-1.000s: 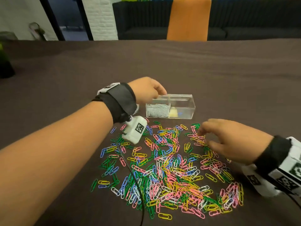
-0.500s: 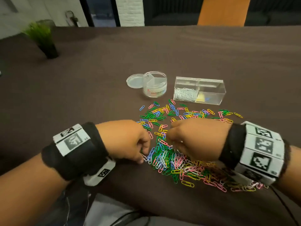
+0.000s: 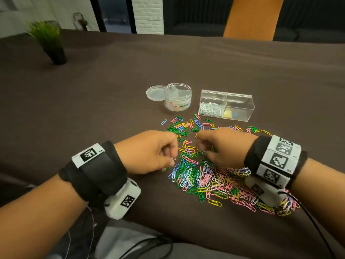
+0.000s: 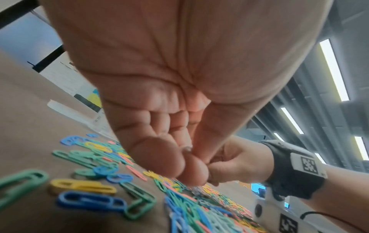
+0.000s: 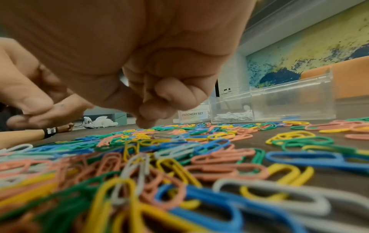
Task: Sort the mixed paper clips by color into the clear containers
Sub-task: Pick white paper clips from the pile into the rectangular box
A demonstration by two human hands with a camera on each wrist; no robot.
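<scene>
The left hand [image 3: 149,152] pinches a white clip [image 3: 173,159] beside the mixed paper clips [image 3: 209,176]; the right hand [image 3: 222,144], fingers curled, reaches into them. Beyond the clips stands the rectangular container [image 3: 240,107].

Beyond my brown table [image 3: 205,62] stood an orange chair [image 3: 252,15]; left of it, a white brick pillar [image 3: 148,14]; behind it, a dark sofa [image 3: 308,19].

Both hands hover over a heap of coloured paper clips [image 3: 207,174] on the brown tablecloth [image 3: 93,100]; the left hand [image 3: 149,152] pinches a white clip [image 3: 173,159]; the right hand [image 3: 222,146] curls fingers-down; beyond sit a round tub [image 3: 178,97], its lid [image 3: 155,92] and a rectangular clear box [image 3: 226,105] holding white clips
</scene>
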